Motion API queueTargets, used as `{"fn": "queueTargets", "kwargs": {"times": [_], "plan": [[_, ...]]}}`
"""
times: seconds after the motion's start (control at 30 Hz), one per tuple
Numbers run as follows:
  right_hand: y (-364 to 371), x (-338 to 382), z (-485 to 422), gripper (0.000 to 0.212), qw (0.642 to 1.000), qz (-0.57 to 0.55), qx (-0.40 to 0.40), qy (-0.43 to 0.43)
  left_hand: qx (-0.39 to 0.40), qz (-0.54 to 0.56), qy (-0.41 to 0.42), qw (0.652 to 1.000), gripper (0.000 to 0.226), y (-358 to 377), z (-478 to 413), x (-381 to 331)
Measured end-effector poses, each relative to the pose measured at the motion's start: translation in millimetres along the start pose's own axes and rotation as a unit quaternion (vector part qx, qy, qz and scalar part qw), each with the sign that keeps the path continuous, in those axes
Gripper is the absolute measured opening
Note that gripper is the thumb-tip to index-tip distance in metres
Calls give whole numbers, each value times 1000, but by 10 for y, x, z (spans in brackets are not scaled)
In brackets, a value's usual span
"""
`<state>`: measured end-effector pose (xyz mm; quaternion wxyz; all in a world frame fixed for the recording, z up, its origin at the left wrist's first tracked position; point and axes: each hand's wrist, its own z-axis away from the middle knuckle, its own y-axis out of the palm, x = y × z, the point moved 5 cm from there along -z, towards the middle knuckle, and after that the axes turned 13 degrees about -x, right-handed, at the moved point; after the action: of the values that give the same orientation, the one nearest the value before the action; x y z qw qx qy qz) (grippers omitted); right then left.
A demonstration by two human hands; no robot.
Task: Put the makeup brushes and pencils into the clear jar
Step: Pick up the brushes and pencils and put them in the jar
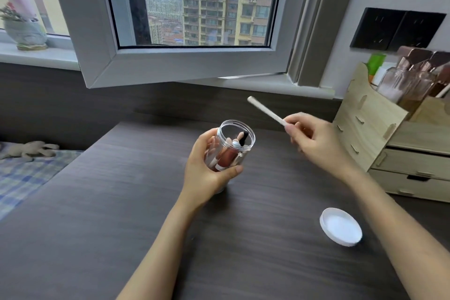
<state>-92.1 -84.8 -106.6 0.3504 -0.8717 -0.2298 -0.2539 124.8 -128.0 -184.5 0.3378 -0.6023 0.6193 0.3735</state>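
Observation:
My left hand [207, 168] grips the clear jar [235, 140], tilted a little to the right over the dark desk [121, 202]. Inside the jar lie several brushes and pencils, among them a brown tube [227, 154] and a black-tipped stick [244, 137]. My right hand [314, 143] pinches a white pencil [265, 111] by its lower end, up and to the right of the jar's mouth. The pencil's free end points up and to the left. Pencil and jar are apart.
The white jar lid [341, 226] lies on the desk at the near right. A wooden drawer organiser [389, 139] with glass bottles [411, 78] stands at the right edge. An inward-opened window sash [190, 61] overhangs the desk's back. A bed [29, 173] sits left.

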Motion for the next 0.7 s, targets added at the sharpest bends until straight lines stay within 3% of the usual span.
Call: {"fn": "queueTargets", "kwargs": {"times": [0.1,0.17,0.3,0.43,0.6,0.7], "plan": [[-283,377,66,12,991,99,-22,-90,-5,-12,1,1000,72,-6,15,5],[-284,617,62,14,966,192,-26,-172,-4,-18,7,1000,72,-8,22,7],[101,913,48,38,925,238,78,-287,4,-27,14,1000,76,15,23,11],[402,1061,6,22,939,175,142,-261,16,-36,20,999,79,21,21,13],[177,969,-97,14,983,51,94,-151,7,-25,11,1000,75,6,29,-23],[-112,562,-7,20,983,109,116,-86,10,-2,-4,1000,73,16,49,-25]]}}
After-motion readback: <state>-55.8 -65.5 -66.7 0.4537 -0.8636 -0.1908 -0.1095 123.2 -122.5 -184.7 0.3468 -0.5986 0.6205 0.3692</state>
